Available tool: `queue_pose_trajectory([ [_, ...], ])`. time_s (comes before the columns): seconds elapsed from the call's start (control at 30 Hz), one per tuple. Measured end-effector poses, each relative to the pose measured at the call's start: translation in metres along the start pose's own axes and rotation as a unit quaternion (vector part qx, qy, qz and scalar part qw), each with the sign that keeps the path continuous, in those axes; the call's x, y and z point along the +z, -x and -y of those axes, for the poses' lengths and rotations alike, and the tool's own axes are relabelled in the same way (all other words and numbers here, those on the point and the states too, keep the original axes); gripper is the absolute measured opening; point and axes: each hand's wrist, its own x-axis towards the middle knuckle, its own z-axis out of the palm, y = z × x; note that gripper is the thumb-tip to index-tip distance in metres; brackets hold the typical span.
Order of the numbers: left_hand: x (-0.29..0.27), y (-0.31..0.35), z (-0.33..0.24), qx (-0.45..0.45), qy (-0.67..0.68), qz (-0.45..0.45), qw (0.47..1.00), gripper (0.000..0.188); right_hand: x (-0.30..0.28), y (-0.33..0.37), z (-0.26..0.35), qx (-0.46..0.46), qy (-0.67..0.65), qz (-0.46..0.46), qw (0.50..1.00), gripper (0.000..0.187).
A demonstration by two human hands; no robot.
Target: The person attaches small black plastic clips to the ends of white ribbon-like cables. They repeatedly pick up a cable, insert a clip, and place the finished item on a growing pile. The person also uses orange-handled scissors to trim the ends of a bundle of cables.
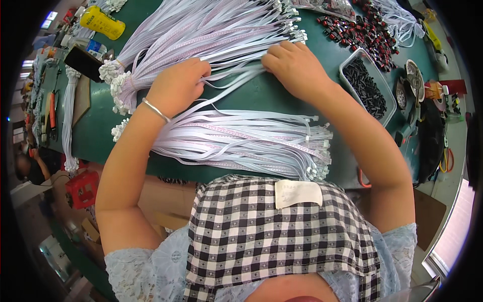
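Both of my hands are over the far bundle of flat white ribbon cables (196,38), which has white connectors at both ends. With curled fingers, my left hand (178,84) grips a few cables near the bundle's left part. Further right, my right hand (296,69) is closed on the same strands, close to their right ends. A loose white cable (236,81) runs slanting between the two hands. Nearer to me lies a second bundle of ribbon cables (236,138), its right ends fanned out. My fingertips are partly hidden by the backs of my hands.
On the green table (98,143) a clear tray of black parts (365,83) stands right, below a heap of small red-and-black parts (359,32). A yellow bottle (103,22) and a black phone (84,63) lie far left. Orange-handled scissors (446,160) are far right.
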Motion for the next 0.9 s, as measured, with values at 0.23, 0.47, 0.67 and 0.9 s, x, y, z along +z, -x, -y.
queue_pose_trajectory([
  [0.23,-0.018,0.003,-0.026,0.029,-0.054,-0.067,0.996,0.024,0.015,-0.035,-0.012,0.004,0.015,-0.016,1.0,0.014],
  [0.47,-0.015,0.008,-0.046,0.169,-0.168,0.066,0.969,0.024,-0.021,0.003,0.011,0.021,-0.094,-0.075,0.993,0.014],
  [0.67,-0.013,-0.009,-0.043,0.191,-0.132,0.101,0.967,0.017,-0.089,0.097,0.062,0.075,-0.283,0.065,0.954,0.027],
  [0.9,0.009,-0.036,-0.087,0.137,-0.046,0.068,0.987,0.012,-0.089,0.136,0.085,0.136,-0.267,-0.023,0.954,0.027],
])
